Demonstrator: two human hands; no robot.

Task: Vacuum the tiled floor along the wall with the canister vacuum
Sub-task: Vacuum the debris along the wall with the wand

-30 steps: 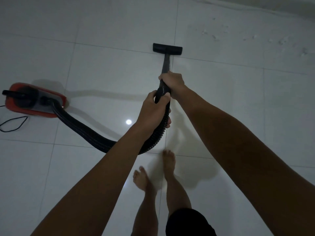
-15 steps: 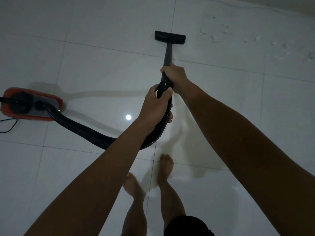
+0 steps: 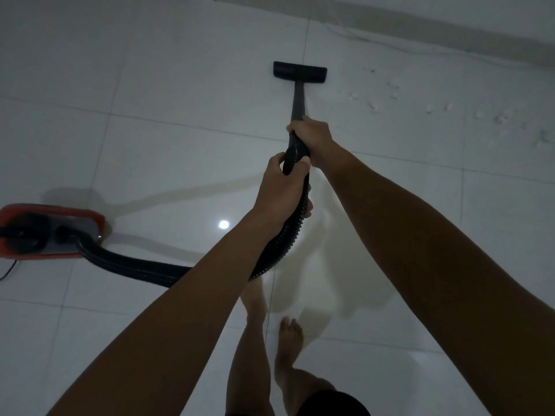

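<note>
A red canister vacuum (image 3: 51, 232) sits on the white tiled floor (image 3: 168, 94) at the left edge. Its black ribbed hose (image 3: 141, 270) curves right and up into my hands. My left hand (image 3: 283, 190) is shut on the hose just below the wand. Higher up, my right hand (image 3: 312, 139) grips the black wand (image 3: 297, 99). The flat black floor nozzle (image 3: 299, 72) rests on the tiles ahead of me, short of the wall base (image 3: 420, 28). Pale crumbs of debris (image 3: 435, 108) lie scattered to the nozzle's right.
My bare feet (image 3: 289, 340) stand on the tiles below my arms. A thin black power cord (image 3: 7, 273) trails off the left edge by the canister. A bright light reflection (image 3: 223, 224) shows on the glossy floor.
The nozzle has slid forward toward the wall. I have stepped ahead, and the canister now sits lower left in view. More of the wall base shows at the top.
</note>
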